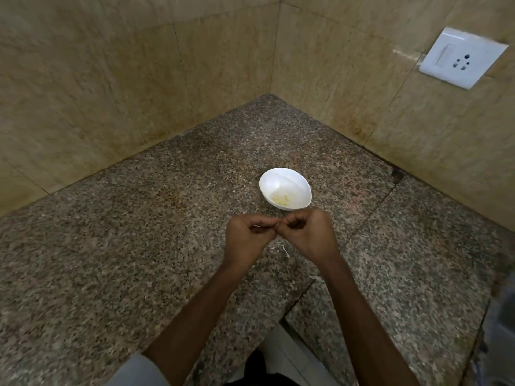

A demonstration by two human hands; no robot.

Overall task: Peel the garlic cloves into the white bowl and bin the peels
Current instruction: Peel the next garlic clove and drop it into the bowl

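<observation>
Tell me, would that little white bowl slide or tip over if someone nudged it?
The bowl probably slides easily: it looks small, holds only a few garlic pieces, and sits on a smooth stone counter. Its sides seem to curve to a narrow base, so a push at the rim might rock it. Its material is unclear, so fragility is uncertain.

Both hands are up over the granite counter [133, 246], just in front of the white bowl [295, 178]. The left hand [246, 238] and the right hand [310, 234] have their fingers curled in, tips meeting on a small pale piece [260, 226] pinched between them, too small to make out. Pale peeled garlic [281, 200] sits in the bowl's bottom. White peel scraps [280, 247] lie on the counter beneath the hands. A white socket plate [462, 57] sits on the right wall.
</observation>
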